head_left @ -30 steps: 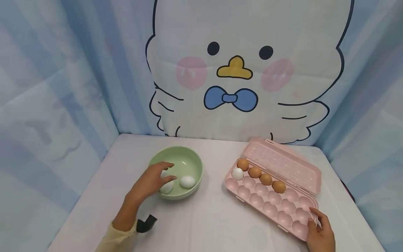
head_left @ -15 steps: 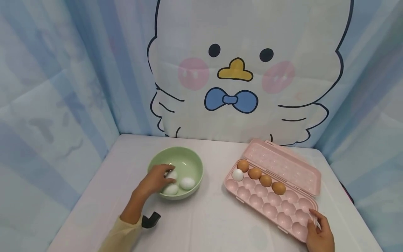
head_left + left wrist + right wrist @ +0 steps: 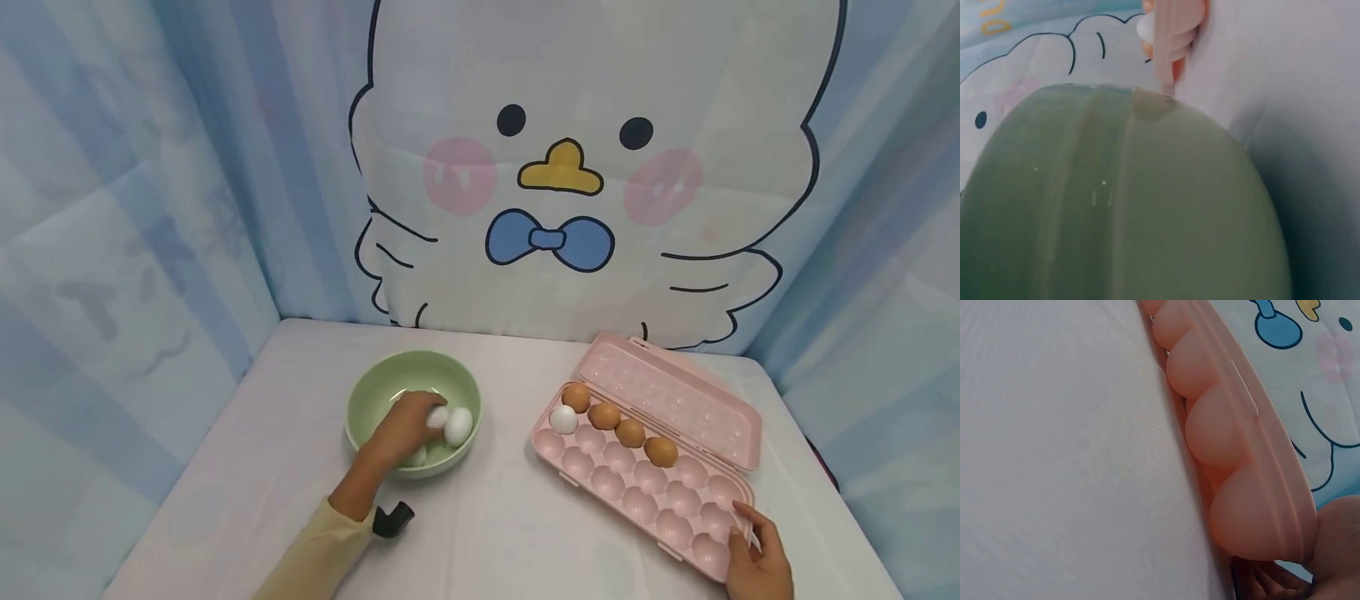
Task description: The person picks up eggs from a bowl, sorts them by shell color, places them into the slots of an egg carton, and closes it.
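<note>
My left hand (image 3: 405, 429) is inside the green bowl (image 3: 367, 396), its fingers curled round a white egg (image 3: 437, 417). A second white egg (image 3: 459, 426) lies right beside that one, and another shows partly below the hand. The left wrist view is filled by the bowl's outer wall (image 3: 1204, 206), which hides the hand. On the right, my right hand (image 3: 761, 558) grips the near right end of the pink egg carton (image 3: 622, 521). In the right wrist view the thumb (image 3: 1338, 540) is at the carton's rim, with the fingers lower down by its underside.
Several brown eggs (image 3: 630, 432) line the carton's back row, with one white egg (image 3: 564, 419) in front of them at the left end. Its lid (image 3: 675, 400) lies folded back. Behind the white table (image 3: 510, 517) hangs a curtain (image 3: 547, 292) with a chick print.
My left hand has gone down into the bowl and moved right, and its fingers have closed round a white egg. The eggs there have shifted. My right hand stays at the carton.
</note>
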`<control>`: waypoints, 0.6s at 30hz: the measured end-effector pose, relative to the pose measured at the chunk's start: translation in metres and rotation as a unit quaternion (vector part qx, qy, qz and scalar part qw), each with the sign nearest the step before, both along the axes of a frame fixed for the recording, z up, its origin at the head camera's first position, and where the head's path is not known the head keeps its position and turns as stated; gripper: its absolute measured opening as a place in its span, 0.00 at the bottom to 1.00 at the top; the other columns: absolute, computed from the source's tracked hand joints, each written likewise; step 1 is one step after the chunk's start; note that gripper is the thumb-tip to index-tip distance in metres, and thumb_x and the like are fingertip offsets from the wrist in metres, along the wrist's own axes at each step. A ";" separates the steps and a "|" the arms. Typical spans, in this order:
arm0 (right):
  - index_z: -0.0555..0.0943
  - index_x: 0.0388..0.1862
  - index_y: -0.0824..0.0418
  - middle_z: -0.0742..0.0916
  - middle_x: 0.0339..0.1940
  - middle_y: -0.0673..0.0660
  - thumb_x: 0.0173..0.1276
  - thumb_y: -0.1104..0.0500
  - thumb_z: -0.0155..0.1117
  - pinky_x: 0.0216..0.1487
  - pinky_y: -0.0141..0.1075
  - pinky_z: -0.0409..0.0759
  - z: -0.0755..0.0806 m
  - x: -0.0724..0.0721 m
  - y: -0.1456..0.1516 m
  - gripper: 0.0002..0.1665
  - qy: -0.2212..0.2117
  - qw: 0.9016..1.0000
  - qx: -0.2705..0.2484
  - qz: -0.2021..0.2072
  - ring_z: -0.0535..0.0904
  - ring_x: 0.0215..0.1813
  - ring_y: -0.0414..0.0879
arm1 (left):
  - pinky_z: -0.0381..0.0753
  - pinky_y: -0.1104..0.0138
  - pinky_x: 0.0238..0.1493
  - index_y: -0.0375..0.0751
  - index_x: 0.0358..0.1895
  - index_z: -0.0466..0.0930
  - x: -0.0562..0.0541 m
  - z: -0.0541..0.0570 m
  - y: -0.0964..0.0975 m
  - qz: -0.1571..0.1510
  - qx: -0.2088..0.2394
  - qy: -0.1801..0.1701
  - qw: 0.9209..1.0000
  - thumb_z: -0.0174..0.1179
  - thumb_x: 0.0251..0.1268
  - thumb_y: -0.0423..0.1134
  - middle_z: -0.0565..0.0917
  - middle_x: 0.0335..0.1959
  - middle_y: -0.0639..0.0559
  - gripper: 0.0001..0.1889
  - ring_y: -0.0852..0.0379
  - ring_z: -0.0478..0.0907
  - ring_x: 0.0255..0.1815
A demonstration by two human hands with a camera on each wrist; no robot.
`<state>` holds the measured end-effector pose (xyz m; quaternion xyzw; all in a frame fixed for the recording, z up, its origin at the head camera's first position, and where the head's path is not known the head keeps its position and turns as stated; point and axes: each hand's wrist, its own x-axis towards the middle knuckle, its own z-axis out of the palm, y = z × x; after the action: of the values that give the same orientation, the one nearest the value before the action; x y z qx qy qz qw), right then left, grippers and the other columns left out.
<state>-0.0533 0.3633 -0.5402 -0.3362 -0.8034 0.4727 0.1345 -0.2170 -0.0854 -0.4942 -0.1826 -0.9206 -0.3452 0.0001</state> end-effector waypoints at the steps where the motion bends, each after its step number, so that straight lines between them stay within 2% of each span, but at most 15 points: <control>1: 0.65 0.77 0.65 0.59 0.81 0.71 0.82 0.64 0.43 0.29 0.11 0.65 -0.001 0.000 0.000 0.27 0.001 1.000 -0.002 0.000 0.66 0.72 0.72 | 0.75 0.49 0.62 0.30 0.51 0.86 -0.001 -0.001 0.000 0.001 -0.004 0.004 1.000 0.78 0.51 0.27 0.87 0.49 0.41 0.21 0.40 0.81 0.56; 5: 0.65 0.77 0.65 0.59 0.82 0.70 0.83 0.64 0.43 0.29 0.12 0.67 -0.004 0.001 -0.002 0.26 0.001 1.000 -0.006 -0.003 0.66 0.73 0.72 | 0.75 0.49 0.63 0.31 0.54 0.85 -0.004 0.004 0.000 0.005 0.006 0.031 0.999 0.76 0.53 0.25 0.86 0.52 0.41 0.22 0.40 0.80 0.58; 9: 0.65 0.77 0.65 0.59 0.82 0.70 0.83 0.63 0.43 0.33 0.13 0.72 -0.005 0.002 -0.002 0.26 -0.006 1.000 -0.002 -0.001 0.65 0.73 0.72 | 0.77 0.50 0.62 0.34 0.56 0.85 -0.003 0.016 0.004 0.009 0.050 0.064 0.997 0.76 0.54 0.26 0.86 0.54 0.42 0.23 0.42 0.81 0.59; 13: 0.66 0.77 0.63 0.61 0.81 0.70 0.83 0.60 0.44 0.35 0.12 0.69 -0.002 0.003 0.001 0.26 -0.009 1.000 0.012 0.006 0.67 0.72 0.72 | 0.80 0.51 0.57 0.38 0.57 0.86 0.002 0.031 0.012 -0.001 0.094 0.071 0.993 0.78 0.54 0.28 0.86 0.55 0.47 0.24 0.47 0.81 0.57; 18: 0.67 0.77 0.62 0.63 0.80 0.72 0.83 0.59 0.44 0.42 0.18 0.76 0.000 0.003 0.002 0.26 -0.021 0.999 0.033 0.012 0.69 0.70 0.72 | 0.84 0.57 0.48 0.40 0.58 0.85 0.011 0.045 0.020 -0.017 0.140 0.059 0.988 0.78 0.54 0.27 0.86 0.54 0.49 0.25 0.52 0.82 0.51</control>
<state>-0.0503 0.3656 -0.5406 -0.3319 -0.8250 0.4406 0.1229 -0.2064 -0.0650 -0.4489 -0.2159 -0.8587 -0.4589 0.0738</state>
